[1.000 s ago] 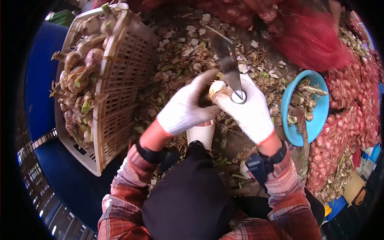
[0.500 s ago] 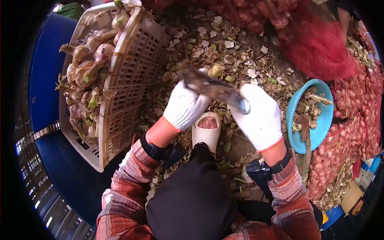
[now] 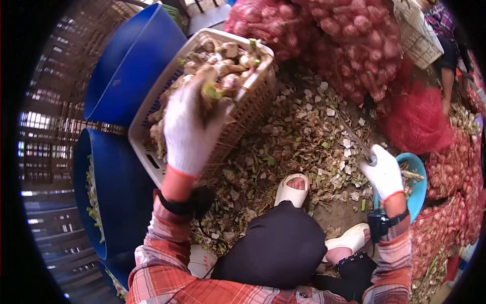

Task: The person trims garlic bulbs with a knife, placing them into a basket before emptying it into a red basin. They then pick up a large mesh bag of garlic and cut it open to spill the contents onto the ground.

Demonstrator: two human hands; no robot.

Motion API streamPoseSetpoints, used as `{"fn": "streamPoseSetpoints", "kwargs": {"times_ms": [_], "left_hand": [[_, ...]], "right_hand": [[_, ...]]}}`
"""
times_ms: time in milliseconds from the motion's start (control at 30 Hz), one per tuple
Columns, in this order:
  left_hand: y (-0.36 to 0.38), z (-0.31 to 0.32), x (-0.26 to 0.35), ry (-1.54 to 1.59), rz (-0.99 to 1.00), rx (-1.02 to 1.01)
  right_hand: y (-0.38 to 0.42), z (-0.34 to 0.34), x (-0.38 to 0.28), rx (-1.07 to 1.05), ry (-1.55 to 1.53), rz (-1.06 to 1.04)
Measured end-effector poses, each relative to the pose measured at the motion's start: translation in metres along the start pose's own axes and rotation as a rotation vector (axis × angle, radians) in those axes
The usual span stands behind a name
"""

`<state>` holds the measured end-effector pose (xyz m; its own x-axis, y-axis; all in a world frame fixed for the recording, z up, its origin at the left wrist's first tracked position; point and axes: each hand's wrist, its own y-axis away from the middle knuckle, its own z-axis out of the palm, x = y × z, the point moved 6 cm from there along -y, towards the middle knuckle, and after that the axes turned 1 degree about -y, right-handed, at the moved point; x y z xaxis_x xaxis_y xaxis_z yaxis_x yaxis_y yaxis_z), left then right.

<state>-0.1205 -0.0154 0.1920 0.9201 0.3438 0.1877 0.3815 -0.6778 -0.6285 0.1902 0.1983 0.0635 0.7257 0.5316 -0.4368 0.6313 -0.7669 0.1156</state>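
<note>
Metal knife (image 3: 356, 137) aslant, pointing up-left, clenched in right hand (image 3: 382, 174), left hand (image 3: 188, 124) at garlic (image 3: 231, 82), grip unclear

Here's my knife (image 3: 356, 135), right of centre, blade slim and dark, slanting up and leftward! Over at upper left, my garlic bulbs (image 3: 230, 82): pale, purple-tinged, stalks on, heaped every which way in the white basket (image 3: 255, 105), yellow-green blurring right where I'm reaching.

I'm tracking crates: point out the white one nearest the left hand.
The crate of garlic under the left hand; the other white crate sits at upper right.
</note>
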Motion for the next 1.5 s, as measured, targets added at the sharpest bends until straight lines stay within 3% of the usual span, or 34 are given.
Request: {"fn": "streamPoseSetpoints", "kwargs": {"times_ms": [133,167,300,367,433,467,500,567,633,700,733,867,933,1033,1067,1100,1167,1233,1300,1367,1400,1500], "left_hand": [[0.018,-0.001,-0.079,-0.303,-0.055,-0.142],[0.025,0.002,-0.083,-0.379,-0.049,-0.197],[0.051,0.035,-0.041,-0.312,0.285,-0.388],[0.046,0.042,-0.039,-0.29,0.34,-0.341],[0.037,0.064,-0.061,-0.283,0.267,-0.427],[0.031,0.057,-0.063,-0.241,0.13,-0.351],[0.031,0.055,-0.069,-0.327,0.258,-0.264],[0.021,0.054,-0.073,-0.264,0.19,-0.379],[0.022,0.055,-0.073,-0.513,0.374,-0.31],[0.018,0.061,-0.08,-0.508,0.35,-0.311],[0.014,0.063,-0.083,-0.539,0.277,-0.384],[-0.002,0.086,-0.126,-0.567,0.125,-0.463],[-0.005,0.101,-0.167,-0.501,-0.128,-0.473],[0.008,0.072,-0.114,-0.579,0.019,-0.359],[0.016,0.062,-0.091,-0.584,0.132,-0.335],[0.026,0.051,-0.055,-0.595,0.201,-0.328],[0.053,0.038,-0.006,-0.425,0.391,-0.402],[0.079,0.036,0.028,-0.308,0.405,-0.605],[0.11,0.075,-0.015,-0.148,0.46,-0.771],[0.115,0.073,0.06,-0.063,0.559,-0.858],[0.119,0.088,0.072,0.0,0.606,-0.876],[0.135,0.138,0.1,0.121,0.713,-0.941]], "right_hand": [[0.04,-0.07,-0.01,-0.05,0.137,-0.006],[0.051,-0.085,0.004,0.072,0.072,-0.12],[0.09,-0.163,0.042,0.217,0.082,0.033],[0.108,-0.194,0.077,0.25,0.202,0.102],[0.132,-0.216,0.146,0.22,0.28,0.164],[0.151,-0.227,0.15,0.211,0.318,0.159],[0.175,-0.236,0.153,0.196,0.349,0.168],[0.223,-0.238,0.164,0.094,-0.129,0.502],[0.271,-0.237,0.174,0.034,-0.146,0.647],[0.309,-0.223,0.205,0.017,-0.058,0.568],[0.32,-0.212,0.219,-0.011,-0.131,0.641],[0.35,-0.175,0.247,-0.184,0.054,0.692],[0.352,-0.144,0.267,-0.162,-0.091,0.686],[0.339,-0.085,0.305,-0.106,-0.352,0.704],[0.327,-0.074,0.298,-0.09,-0.46,0.805],[0.319,-0.034,0.346,-0.031,-0.525,0.762],[0.291,-0.013,0.355,-0.003,-0.408,0.798],[0.27,0.008,0.36,0.1,-0.484,0.67],[0.249,0.03,0.379,0.161,-0.185,0.533],[0.24,0.02,0.364,0.176,-0.235,0.609],[0.24,0.024,0.368,0.255,-0.203,0.547],[0.233,0.023,0.374,0.18,-0.246,0.629]]}}
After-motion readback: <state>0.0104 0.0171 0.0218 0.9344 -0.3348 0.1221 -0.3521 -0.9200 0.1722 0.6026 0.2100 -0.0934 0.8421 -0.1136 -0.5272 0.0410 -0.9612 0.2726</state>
